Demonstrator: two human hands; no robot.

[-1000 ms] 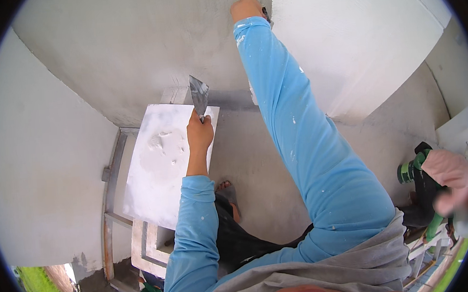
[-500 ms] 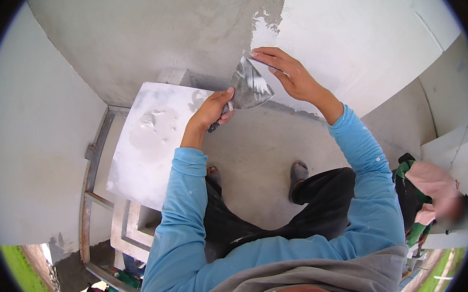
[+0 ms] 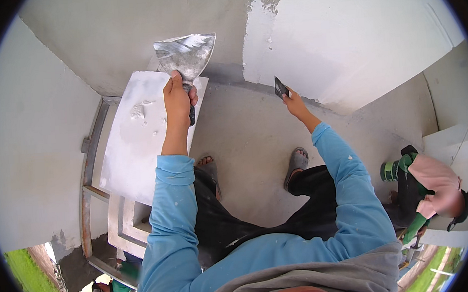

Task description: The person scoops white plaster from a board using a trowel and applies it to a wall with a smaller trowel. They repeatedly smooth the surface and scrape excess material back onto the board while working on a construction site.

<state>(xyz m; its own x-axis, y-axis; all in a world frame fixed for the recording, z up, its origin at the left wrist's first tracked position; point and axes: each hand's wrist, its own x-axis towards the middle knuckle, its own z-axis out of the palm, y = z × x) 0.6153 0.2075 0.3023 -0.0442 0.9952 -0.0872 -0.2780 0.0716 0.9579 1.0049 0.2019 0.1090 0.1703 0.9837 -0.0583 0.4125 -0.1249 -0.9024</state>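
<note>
Drawn apart since the earlier frame, two scraping tools are now held well clear of each other, the wide putty knife (image 3: 187, 54) having been turned blade-up. Its fan-shaped metal blade is smeared with white paste, and its dark handle is gripped firmly by the left hand (image 3: 178, 102). By the right hand (image 3: 297, 107), a small dark blade (image 3: 280, 87) is pinched at its lower end; it is seen just before the foot of the wall. Beneath the left hand, a flat white board (image 3: 121, 167) is spread with a damp-looking patch and soft, ragged lumps of paste (image 3: 137, 111). Beyond, the smooth grey wall (image 3: 128, 28) is partly covered by a ragged-edged white coat (image 3: 324, 42). At left, the board is flanked by a rust-marked metal frame (image 3: 85, 156). Dull grey floor (image 3: 245, 145) is shown below, and at far right a stooping co-worker in pink and green (image 3: 434, 178) is seen.
</note>
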